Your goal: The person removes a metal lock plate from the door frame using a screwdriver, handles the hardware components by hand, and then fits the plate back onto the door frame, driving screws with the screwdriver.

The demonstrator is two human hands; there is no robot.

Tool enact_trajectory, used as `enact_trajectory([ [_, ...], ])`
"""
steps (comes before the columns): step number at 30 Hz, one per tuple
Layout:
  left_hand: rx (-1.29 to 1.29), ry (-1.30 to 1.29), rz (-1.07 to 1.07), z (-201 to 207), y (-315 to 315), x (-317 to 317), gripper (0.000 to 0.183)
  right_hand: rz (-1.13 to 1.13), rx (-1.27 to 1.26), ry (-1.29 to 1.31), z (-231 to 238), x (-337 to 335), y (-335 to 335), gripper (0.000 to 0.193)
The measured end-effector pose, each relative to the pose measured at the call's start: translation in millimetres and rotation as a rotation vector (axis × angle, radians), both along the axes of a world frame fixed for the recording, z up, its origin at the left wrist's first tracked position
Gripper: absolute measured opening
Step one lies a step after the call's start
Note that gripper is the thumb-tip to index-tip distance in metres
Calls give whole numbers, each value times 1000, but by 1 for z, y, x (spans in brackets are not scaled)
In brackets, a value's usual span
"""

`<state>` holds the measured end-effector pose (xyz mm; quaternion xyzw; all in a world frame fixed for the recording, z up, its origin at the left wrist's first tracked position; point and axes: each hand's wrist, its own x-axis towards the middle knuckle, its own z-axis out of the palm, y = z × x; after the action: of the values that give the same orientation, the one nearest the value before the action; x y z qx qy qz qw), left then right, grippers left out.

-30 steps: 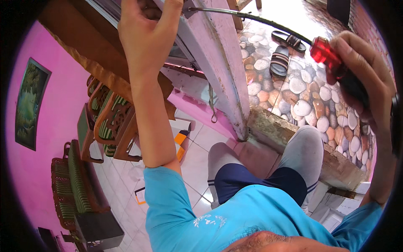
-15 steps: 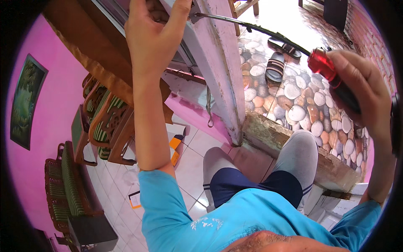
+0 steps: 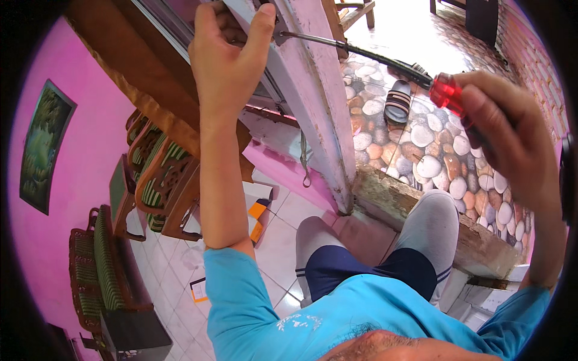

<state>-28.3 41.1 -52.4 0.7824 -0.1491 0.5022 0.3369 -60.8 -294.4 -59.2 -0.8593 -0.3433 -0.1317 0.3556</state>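
Note:
At the top, my left hand (image 3: 227, 75) is wrapped round the edge of a white painted door frame (image 3: 319, 99). Its thumb presses beside a small dark metal plate (image 3: 280, 37) on that frame; the curled fingertips are partly hidden. On the right, my right hand (image 3: 512, 129) grips the red and black handle of a long screwdriver (image 3: 385, 59). The thin shaft runs leftward, and its tip meets the plate at what looks like a screw. Most of the handle's rear end is hidden in my palm.
A worn stone sill (image 3: 385, 186) lies below the frame. Beyond it, striped sandals (image 3: 397, 103) rest on pebble-patterned tiles. On the left are a brown curtain (image 3: 132, 72), carved wooden chairs (image 3: 162, 180), a small black table (image 3: 135, 334) and an orange-and-white box (image 3: 257, 210) on the floor.
My right hand and the screwdriver handle have shifted slightly left, with the grip turned. The tip stays at the plate. The whole view has drifted a little.

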Motion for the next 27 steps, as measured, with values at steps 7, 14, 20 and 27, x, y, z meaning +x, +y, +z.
enact_trajectory([
  [7, -5, -69, -88, -6, 9, 8, 45, -8, -182, -352, -6, 9, 2, 35],
  [14, 11, 22, -69, -2, 2, 3, 44, -147, -276, -768, -21, 13, 1, 38],
  [20, 42, -69, -94, -1, 5, 7, 47, 61, 43, 300, 6, 3, 1, 29],
  [27, -40, -5, -74, -3, -4, 0, 45, -172, -276, -805, -22, -2, 4, 43],
])
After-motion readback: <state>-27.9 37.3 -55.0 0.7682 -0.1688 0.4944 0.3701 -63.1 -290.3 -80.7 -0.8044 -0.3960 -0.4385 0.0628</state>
